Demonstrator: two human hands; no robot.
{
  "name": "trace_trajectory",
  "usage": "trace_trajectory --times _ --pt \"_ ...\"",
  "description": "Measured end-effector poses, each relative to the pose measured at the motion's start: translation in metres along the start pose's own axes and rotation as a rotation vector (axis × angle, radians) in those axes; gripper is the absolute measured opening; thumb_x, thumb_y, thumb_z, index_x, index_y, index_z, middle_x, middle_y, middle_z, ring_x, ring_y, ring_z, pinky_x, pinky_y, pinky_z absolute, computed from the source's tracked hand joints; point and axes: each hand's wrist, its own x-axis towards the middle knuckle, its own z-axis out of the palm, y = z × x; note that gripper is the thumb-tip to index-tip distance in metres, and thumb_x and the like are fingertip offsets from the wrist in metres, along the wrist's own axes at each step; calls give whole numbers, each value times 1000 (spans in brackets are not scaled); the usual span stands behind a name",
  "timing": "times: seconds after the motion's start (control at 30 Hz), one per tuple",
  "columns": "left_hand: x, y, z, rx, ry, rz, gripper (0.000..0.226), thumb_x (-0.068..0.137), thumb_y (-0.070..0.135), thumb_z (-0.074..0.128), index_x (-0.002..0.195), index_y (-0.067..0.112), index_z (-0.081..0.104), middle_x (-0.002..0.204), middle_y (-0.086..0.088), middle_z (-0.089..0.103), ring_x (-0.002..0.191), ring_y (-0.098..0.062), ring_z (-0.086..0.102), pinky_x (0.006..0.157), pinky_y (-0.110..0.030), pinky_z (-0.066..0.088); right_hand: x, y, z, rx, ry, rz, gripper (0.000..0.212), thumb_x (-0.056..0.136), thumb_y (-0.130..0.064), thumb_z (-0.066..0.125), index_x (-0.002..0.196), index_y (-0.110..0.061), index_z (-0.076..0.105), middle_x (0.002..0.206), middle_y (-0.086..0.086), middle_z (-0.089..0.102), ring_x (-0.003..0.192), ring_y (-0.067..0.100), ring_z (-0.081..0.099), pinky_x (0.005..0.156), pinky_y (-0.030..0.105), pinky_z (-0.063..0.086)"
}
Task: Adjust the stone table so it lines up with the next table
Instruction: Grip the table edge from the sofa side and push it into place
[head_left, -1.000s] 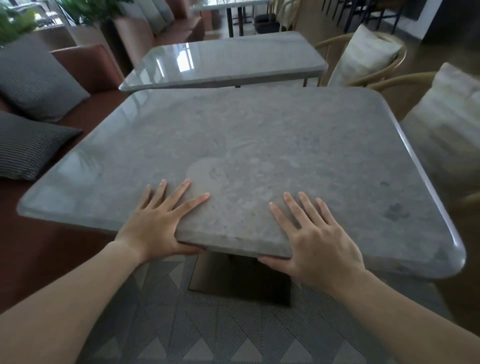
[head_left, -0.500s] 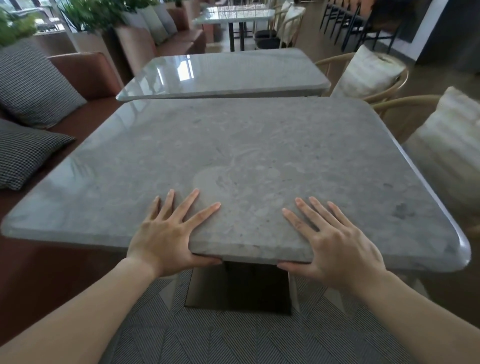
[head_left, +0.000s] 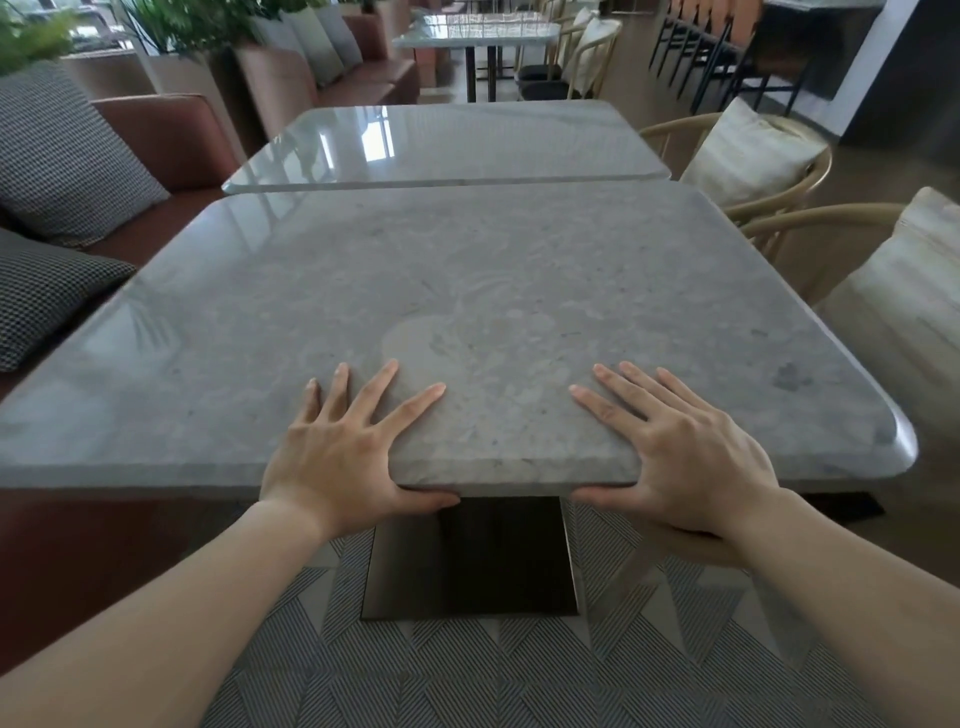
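Two hands: left hand (head_left: 343, 457), right hand (head_left: 680, 452) gripping stone table (head_left: 467, 291), next table (head_left: 452, 145) adjacent.

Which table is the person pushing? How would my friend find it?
Find the brown leather bench along the left. The nearest grey stone table beside it is the one. Unlike the glossy grey table behind it, it looks matte and has the left hand and right hand gripping its near edge.

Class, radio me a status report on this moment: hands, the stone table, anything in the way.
Left hand and right hand clamp the near edge of the grey square stone table. Far edge close against the glossy grey next table. Nothing on top.
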Motion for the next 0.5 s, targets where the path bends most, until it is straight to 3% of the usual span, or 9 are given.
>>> trace_trajectory --times 0.13,0.27,0.4,0.5 --pt "3 2 -1 -11 28 2 119 59 116 9 163 60 1 181 -2 19 164 -49 24 131 -69 22 5 5 1 13 8 -18 114 78 -102 25 170 -35 25 179 1 29 168 23 27 133 37 5" --pt "2 1 0 -16 36 -12 119 58 116 10 162 61 -2 181 0 16 165 -47 22 132 -67 20 4 5 2 34 22 -26 114 77 -100 25 170 -35 25 180 2 28 168 24 25 134 38 3" --pt "1 0 1 -18 28 -4 116 63 116 19 163 60 4 178 -2 27 161 -50 31 126 -72 29 5 7 4 38 35 -51 113 79 -100 26 170 -33 26 179 3 29 169 24 25 135 41 6" --pt "0 1 -6 -67 -49 -40 112 58 117 13 157 68 -8 181 3 14 166 -47 16 131 -70 18 5 6 2 57 26 -53 113 79 -102 22 171 -35 21 182 0 22 171 22 18 136 40 2"
